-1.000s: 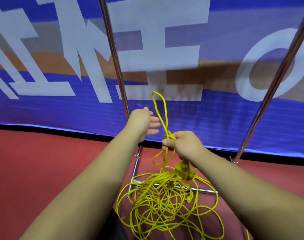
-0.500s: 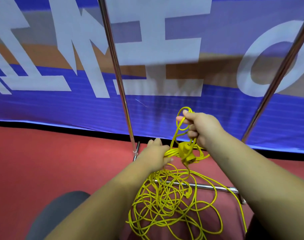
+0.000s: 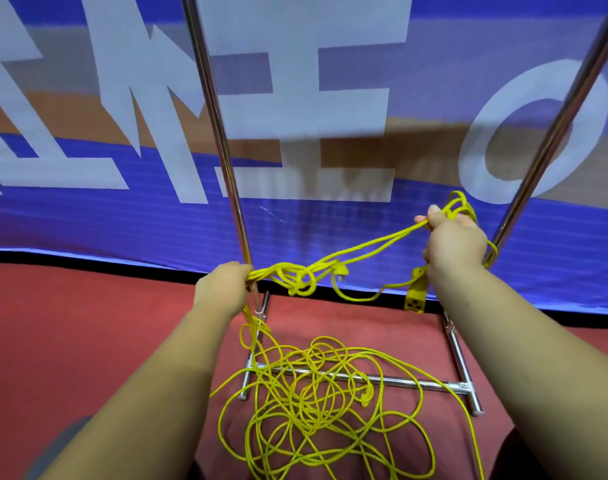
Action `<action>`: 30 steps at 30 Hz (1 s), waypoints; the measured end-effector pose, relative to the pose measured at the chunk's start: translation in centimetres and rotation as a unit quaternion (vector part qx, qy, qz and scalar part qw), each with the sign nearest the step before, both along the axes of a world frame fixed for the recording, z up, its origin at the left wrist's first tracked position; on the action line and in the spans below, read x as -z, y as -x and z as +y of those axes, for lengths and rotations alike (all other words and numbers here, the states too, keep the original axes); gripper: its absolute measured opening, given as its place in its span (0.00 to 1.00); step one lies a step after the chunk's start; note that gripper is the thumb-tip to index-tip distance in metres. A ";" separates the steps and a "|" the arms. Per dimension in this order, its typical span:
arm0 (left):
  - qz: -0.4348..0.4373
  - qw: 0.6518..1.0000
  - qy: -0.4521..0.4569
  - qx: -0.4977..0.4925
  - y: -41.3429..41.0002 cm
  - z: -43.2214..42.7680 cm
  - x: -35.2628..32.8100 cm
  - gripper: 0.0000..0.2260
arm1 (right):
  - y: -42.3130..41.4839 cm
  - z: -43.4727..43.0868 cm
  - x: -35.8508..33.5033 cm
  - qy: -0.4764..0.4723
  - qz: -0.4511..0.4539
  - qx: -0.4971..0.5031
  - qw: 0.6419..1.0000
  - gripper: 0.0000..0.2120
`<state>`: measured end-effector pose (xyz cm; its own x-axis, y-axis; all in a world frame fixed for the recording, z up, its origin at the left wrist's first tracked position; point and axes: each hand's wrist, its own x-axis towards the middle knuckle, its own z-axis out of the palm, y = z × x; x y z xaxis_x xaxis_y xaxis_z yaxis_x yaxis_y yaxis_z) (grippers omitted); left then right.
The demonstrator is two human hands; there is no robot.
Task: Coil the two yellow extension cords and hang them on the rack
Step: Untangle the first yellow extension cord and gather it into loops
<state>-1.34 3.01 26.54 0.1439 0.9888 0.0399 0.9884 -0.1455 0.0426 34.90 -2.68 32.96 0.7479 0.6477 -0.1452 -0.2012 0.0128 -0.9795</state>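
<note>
A tangled heap of yellow extension cord (image 3: 316,396) lies on the red floor over the base bar of the chrome rack (image 3: 375,379). My left hand (image 3: 222,289) is closed on a bunch of strands beside the rack's left upright. My right hand (image 3: 455,244) grips several loops higher up, near the right upright. A taut stretch of cord (image 3: 364,251) with a knot in it runs between both hands. A yellow socket block (image 3: 415,299) dangles below my right wrist, and a plug (image 3: 340,271) hangs near the knot.
The rack's left upright (image 3: 215,133) and right upright (image 3: 555,129) rise in front of a blue banner (image 3: 87,216) with large white letters. Red carpet (image 3: 70,323) covers the floor. The rack's right foot bar (image 3: 463,368) lies on the carpet.
My hands have pulled apart: the right one went up and right with its loops, the left one lifted its strands to the left upright. The cord between them is now stretched out.
</note>
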 end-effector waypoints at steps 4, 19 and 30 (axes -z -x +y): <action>0.117 0.985 0.098 -0.079 0.5 -0.6 2.0 0.11 | 0.2 -0.3 0.2 -0.016 -0.024 0.015 0.999 0.16; -0.301 0.876 0.313 0.212 -13.3 -7.3 6.2 0.30 | 6.4 -2.0 -3.0 0.006 0.100 -0.216 0.971 0.11; -0.318 0.925 0.171 0.122 -10.6 -2.6 1.7 0.06 | 1.6 -2.0 -2.4 0.093 0.023 -0.208 0.974 0.16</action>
<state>9.21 0.43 24.87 0.4189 0.9005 -0.1169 0.6880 -0.2307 0.6881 33.29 -4.65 35.31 0.4171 0.8521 -0.3160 -0.1958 -0.2553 -0.9468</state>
